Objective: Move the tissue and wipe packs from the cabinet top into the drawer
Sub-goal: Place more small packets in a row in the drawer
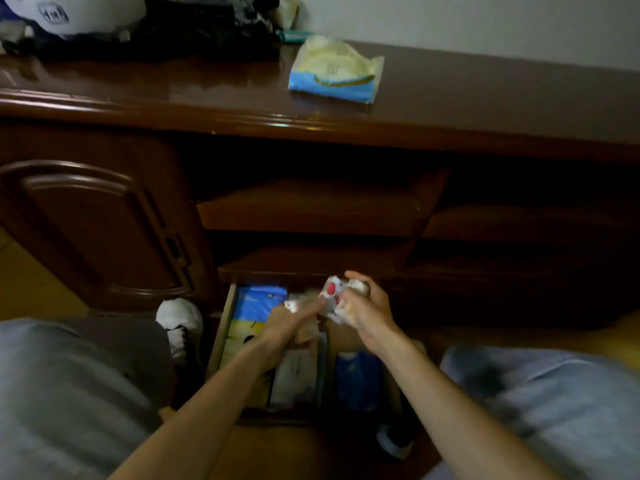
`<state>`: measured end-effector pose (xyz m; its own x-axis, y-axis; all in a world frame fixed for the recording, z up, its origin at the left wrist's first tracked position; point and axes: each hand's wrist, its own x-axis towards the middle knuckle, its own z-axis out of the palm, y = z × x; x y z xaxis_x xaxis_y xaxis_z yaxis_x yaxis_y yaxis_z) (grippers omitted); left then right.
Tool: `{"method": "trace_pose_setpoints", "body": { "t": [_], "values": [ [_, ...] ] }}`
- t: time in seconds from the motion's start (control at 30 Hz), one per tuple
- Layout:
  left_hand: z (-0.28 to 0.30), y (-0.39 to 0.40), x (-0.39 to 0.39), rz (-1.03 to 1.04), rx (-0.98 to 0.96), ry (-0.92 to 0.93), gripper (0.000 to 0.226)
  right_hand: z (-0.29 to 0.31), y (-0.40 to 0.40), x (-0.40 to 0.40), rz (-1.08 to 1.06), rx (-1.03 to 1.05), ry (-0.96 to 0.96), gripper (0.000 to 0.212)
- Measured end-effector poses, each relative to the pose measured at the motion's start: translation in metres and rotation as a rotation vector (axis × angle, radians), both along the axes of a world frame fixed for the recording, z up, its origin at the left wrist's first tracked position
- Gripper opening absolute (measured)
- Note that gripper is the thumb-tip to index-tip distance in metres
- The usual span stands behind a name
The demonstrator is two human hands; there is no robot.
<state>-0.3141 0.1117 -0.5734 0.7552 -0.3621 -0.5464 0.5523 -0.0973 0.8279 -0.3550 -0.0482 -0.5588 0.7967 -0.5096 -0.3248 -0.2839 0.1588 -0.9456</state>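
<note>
Right hand (363,306) clenched round a small white pack with red dot (333,293), held over the open drawer (221,327) at lower centre. Left hand (291,320) reaches across, fingers extended toward that pack's edge; blurred, can't tell if it pinches. Drawer already holds blue-yellow pack (256,306), white pack (294,375), blue pack (358,379). Yellow-blue wipe pack (336,71) lies on cabinet top (138,95), upper centre. Dark clutter (194,26) upper left.

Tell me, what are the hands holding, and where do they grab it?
The right hand grips a small white pack with a red spot by its right end; the left hand touches its left end.
</note>
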Motion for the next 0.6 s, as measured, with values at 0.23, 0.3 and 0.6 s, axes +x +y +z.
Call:
{"method": "trace_pose_setpoints", "body": {
  "t": [0.23,0.3,0.6],
  "values": [
    [-0.079,0.027,-0.011,0.13,0.06,0.134,0.044,-0.096,0.02,-0.005,0.148,0.202,0.215,0.028],
    [-0.093,0.035,-0.011,0.194,0.087,0.154,0.042,-0.114,0.02,-0.007,0.117,0.105,0.316,0.023],
    [-0.13,0.037,-0.006,0.353,0.135,0.179,0.036,-0.167,-0.01,0.003,0.044,0.212,0.456,0.061]
  ]
}}
